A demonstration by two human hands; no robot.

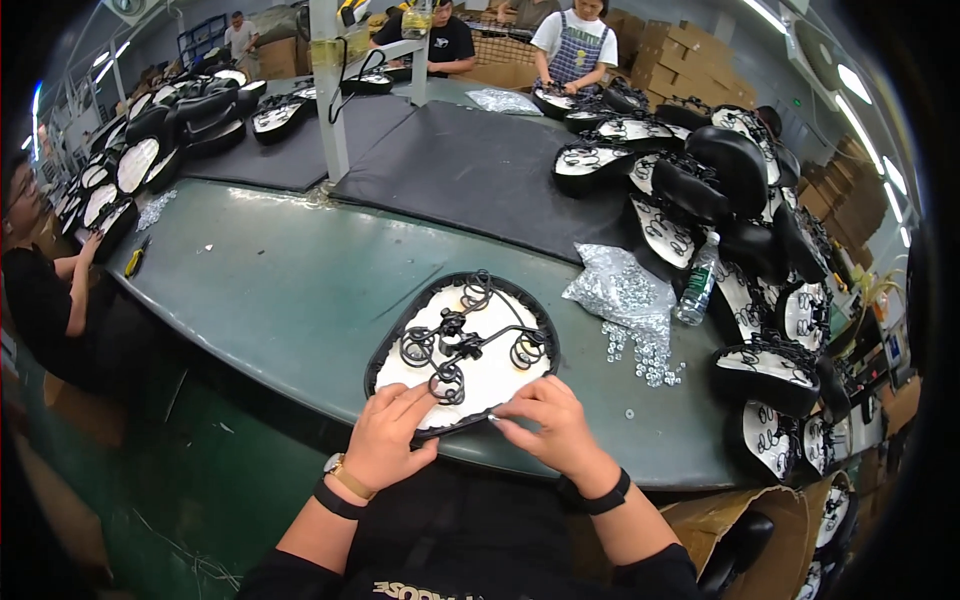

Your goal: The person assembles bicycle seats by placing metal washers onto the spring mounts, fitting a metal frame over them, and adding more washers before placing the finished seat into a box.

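Note:
A bicycle saddle (500, 381) lies upside down on the bench in front of me, its pale underside and black rim facing up. Black coil springs and a wire frame (462, 347) sit on that underside. My left hand (392, 428) grips the saddle's near left edge, fingers on the underside beside a coil and thumb at the rim. At the near rim, my right hand (548, 424) pinches a small shiny metal nut (493, 418) between thumb and forefinger; its shape is mostly hidden.
A plastic bag of nuts (622, 287) spills loose nuts (655, 368) to the right, beside a water bottle (698, 280). Many saddles (665, 232) are piled along the right and far left. Cardboard boxes (775, 525) stand below right. Co-workers handle saddles across and left of the bench (270, 270).

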